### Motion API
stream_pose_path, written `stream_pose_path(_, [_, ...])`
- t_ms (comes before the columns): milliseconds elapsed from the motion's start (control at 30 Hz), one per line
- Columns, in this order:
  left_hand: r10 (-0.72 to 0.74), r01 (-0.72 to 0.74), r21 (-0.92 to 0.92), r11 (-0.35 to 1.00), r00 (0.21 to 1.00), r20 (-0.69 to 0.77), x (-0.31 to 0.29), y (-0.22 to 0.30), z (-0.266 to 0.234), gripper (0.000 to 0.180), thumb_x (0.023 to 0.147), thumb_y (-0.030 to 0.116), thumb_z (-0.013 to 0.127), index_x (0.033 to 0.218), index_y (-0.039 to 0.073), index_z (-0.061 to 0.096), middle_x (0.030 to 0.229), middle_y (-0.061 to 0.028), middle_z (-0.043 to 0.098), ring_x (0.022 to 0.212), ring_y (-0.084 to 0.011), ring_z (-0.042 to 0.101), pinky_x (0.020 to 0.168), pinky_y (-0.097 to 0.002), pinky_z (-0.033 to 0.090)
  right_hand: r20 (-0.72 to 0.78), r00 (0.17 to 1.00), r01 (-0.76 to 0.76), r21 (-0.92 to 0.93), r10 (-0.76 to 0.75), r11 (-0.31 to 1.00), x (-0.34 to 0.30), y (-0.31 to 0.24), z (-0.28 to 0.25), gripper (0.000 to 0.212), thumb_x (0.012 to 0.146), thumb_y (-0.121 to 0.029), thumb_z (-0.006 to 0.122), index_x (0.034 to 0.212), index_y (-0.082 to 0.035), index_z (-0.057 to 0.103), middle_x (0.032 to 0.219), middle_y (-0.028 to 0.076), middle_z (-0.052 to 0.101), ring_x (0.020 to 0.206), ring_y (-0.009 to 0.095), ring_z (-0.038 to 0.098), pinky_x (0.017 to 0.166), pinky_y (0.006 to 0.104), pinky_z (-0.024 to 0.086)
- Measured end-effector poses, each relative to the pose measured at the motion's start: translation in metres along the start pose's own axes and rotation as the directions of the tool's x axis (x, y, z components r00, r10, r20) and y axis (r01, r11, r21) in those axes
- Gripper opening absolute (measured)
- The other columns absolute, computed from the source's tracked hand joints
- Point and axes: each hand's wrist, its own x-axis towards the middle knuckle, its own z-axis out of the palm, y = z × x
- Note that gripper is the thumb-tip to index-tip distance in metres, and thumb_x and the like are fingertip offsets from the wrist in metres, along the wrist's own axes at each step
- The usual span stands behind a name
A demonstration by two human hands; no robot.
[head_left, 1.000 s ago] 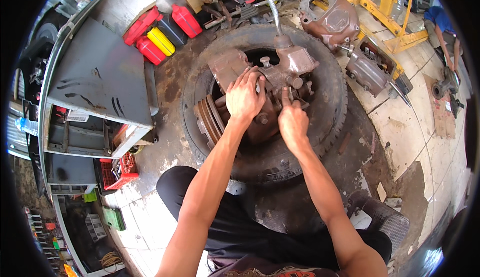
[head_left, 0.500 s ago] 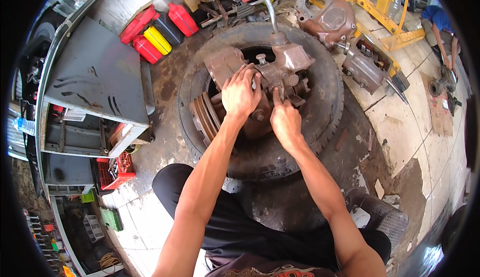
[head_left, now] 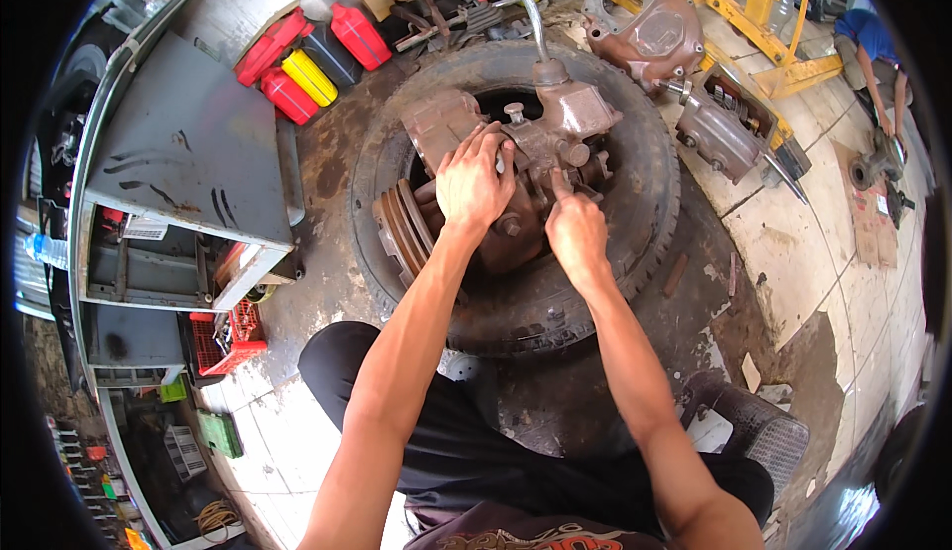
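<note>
A brown-painted gearbox [head_left: 511, 238] with a tall metal gear lever [head_left: 535, 19] rests inside a big black tyre [head_left: 635, 262] on the floor before me. My left hand [head_left: 474, 181] lies on the gearbox's upper left part, its fingers stretched over the casing and its thumb on the inner side. Pointing forward, the index finger of my right hand [head_left: 575, 231] touches the casing near a round plug [head_left: 575, 153], while its other fingers are curled under. I see no tool in either hand; the spot beneath the right fingertip is partly hidden. Ribbed pulley-like discs [head_left: 402, 228] show at the left.
Left stands a grey metal cabinet [head_left: 188, 143], with a red crate [head_left: 223, 352] below it. Red and yellow bottles [head_left: 309, 77] lie behind it. Another brown housing [head_left: 650, 29] and a gear unit [head_left: 729, 128] sit at the far right. A co-worker [head_left: 873, 54] crouches beyond.
My right hand has shifted slightly right, its index fingertip moving across the casing. My left hand stays in place on the gearbox. The whole view has shifted a little.
</note>
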Motion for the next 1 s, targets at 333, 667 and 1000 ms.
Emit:
stream_pose_path(333, [0.005,-0.005,-0.012,1.0,1.0,-0.007,0.0,0.002,0.001,0.024,0.101,0.029,0.058,0.107,0.008,0.07,0.127,-0.0063,0.072,0.124,-0.0268,0.065,0.096,-0.045,0.051,-0.002,0.996,-0.086,0.13,0.087,0.988,-0.004,-0.006,0.001,0.048,0.092,-0.006,0.058,0.139,-0.002,0.061,0.094,0.027,0.072,0.083,0.042,0.072,0.077,0.0514,0.06])
stream_pose_path(667, [-0.072,0.051,-0.138,0.989,0.985,-0.156,0.002,-0.001,-0.006,0.026,0.103,0.028,0.056,0.11,0.008,0.071,0.122,-0.0139,0.072,0.118,-0.0316,0.066,0.098,-0.0448,0.05,0.475,0.88,-0.473,0.875,0.0,-0.103,-0.003,0.004,-0.093,0.043,0.101,-0.038,0.066,0.129,-0.006,0.061,0.084,0.002,0.061,0.074,0.013,0.058,0.058,0.027,0.042])
stream_pose_path(1000, [-0.101,0.255,-0.719,0.647,0.963,0.251,0.039,0.07,-0.093,0.03,0.104,0.032,0.064,0.101,0.004,0.075,0.068,0.0083,0.05,0.063,-0.0037,0.042,0.056,-0.0252,0.033,0.244,0.947,-0.31,0.86,-0.207,-0.406,-0.009,-0.013,-0.128,0.042,0.103,-0.029,0.062,0.133,0.0,0.058,0.101,0.008,0.061,0.085,0.019,0.058,0.068,0.0328,0.046])
